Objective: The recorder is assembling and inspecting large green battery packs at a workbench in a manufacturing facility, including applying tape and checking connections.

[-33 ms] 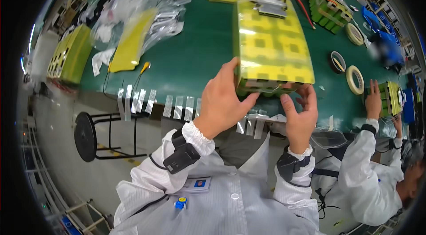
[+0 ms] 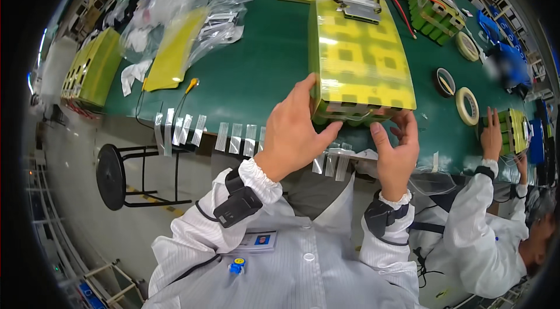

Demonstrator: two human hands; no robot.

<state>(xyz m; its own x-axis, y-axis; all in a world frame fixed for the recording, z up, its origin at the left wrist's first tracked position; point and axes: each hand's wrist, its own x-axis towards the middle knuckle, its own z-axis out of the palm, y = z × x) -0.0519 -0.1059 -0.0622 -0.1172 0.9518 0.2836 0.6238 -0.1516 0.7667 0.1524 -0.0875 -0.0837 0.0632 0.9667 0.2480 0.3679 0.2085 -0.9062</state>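
Note:
A battery pack (image 2: 364,55) lies on the green table in front of me, with green cells under yellow sheeting. A small circuit board (image 2: 360,8) with white, black and red wires sits at its far end. My left hand (image 2: 294,134) grips the near left corner, fingers along the side and thumb at the lower front edge. At the near right corner, my right hand (image 2: 396,148) holds the same pack, its thumb under the front edge and its fingers curled beside it. The undersides of the fingertips are partly hidden.
Clear tape strips (image 2: 236,138) hang from the table's front edge. Tape rolls (image 2: 466,106) and another battery pack (image 2: 434,8) lie to the right. Yellow sheets (image 2: 175,49), plastic bags (image 2: 169,5) and a pack (image 2: 90,70) are at left. A co-worker's hand (image 2: 491,134) touches a smaller pack.

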